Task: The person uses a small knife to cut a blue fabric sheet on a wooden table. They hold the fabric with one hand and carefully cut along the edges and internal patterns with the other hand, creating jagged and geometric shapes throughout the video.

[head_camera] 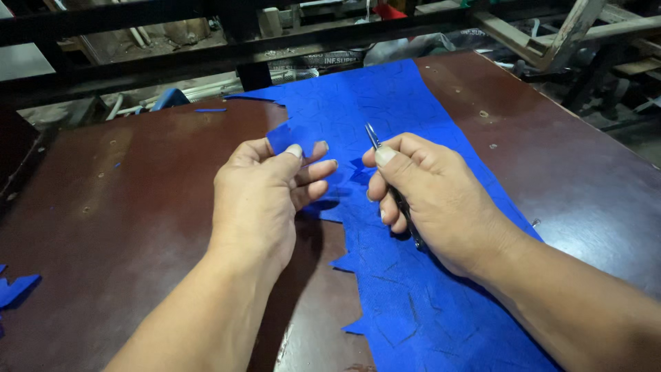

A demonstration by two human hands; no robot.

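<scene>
My right hand [427,193] is closed round a thin metal cutting tool [392,182], thumb pressed along its top, fingers curled under; the point sticks out past my thumb, away from me and a little to the left, and the butt shows below my palm, so its long axis runs from near-right to far-left across the blue sheet [406,275]. My left hand [265,189] pinches a small blue piece [288,138] between thumb and fingertips, held up just off the sheet's ragged left edge, with the other fingers half spread.

The sheet lies flat on the dark brown table [138,207], its long axis running away from me toward the table's far edge, marked all over with scored outlines. A few blue scraps [15,288] sit at the table's left edge, well apart from my hands.

The risk I see is the sharp tip being so close to my left fingertips: a slip would nick them. My pinch on the small piece is also light, so it could drop or tear if it is not fully cut free, which I cannot tell from here
</scene>
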